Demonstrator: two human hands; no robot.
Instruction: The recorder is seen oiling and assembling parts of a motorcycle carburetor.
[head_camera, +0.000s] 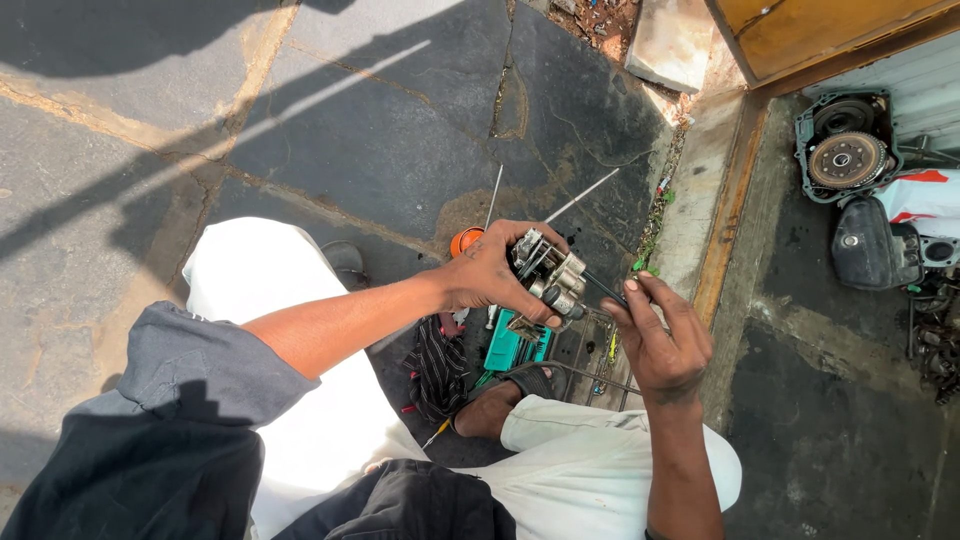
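A: What has the left hand (490, 272) got?

B: A metal part (548, 280), lumpy and grey, with short cylinders and flat plates on it, dull and greasy. The fingers are wrapped over its top and the thumb is curled under, so the grip is closed tight around it.

A: And the right hand (662, 335)?

B: Just right of the part. Thumb and forefinger are pinched together on a thin dark tool (605, 288), a slim rod whose tip runs up-left into the part. The other fingers are loosely curled.

A: Where does the part sit?

B: In the air, above the person's sandalled foot (505, 400) and the clutter below.

A: What clutter?

B: Straight under the part, a teal plastic case (510, 345), flat and rectangular. Left of that, a dark striped rag (437, 368), crumpled. Behind the left hand, just up-left of the part, an orange round cap (462, 240). Two thin pale rods (580, 196) lie above the part on the slab (380, 130), which is dark, cracked stone with rusty stains.

A: Anything further off?

B: Far right of the part, a round ribbed metal disc (847, 160) in a green housing, and beside it a black rounded casing (872, 250). The trousers (300, 400) are white cloth, and the sleeve (200, 365) is grey.
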